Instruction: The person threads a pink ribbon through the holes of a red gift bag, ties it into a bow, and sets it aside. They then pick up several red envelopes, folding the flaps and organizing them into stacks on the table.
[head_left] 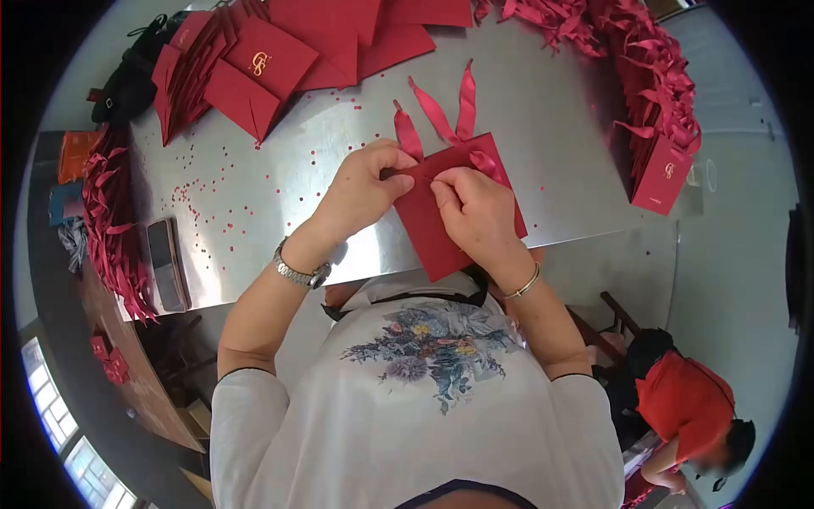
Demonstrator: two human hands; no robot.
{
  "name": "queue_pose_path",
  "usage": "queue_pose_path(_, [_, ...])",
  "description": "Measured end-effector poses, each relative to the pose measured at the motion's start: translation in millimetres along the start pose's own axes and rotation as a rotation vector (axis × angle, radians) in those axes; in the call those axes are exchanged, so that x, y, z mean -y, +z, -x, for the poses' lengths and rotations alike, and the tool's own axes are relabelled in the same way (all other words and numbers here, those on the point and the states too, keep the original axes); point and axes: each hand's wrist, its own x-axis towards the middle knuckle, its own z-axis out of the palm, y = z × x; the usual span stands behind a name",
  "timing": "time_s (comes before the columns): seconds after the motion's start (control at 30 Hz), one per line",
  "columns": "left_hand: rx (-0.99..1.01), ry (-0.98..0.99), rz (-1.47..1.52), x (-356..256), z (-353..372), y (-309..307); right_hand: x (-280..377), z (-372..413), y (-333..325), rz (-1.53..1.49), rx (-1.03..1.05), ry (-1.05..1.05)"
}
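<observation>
Between left hand (360, 185) and right hand (476, 208), I see a red bag (426, 246); both pinch near its rim, seemingly steadying it.

left hand (373, 180) pinched red bag (430, 233) | right hand (481, 210) touched its face | phone (168, 265) lay left of both hands

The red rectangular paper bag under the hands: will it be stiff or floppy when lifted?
The red rectangular paper bag is probably fairly stiff, because its edges look straight. It should feel light, as it appears flat and thin. Its satin-like pink ribbons would likely flop, since they twist and curl.
</observation>
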Motion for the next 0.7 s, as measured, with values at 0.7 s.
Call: queue_pose_path(0.7, [-0.235,0.326,-0.381,12.3,3.2,3.2,18.9,-28.6,4.8,0.477,0.349,-0.19])
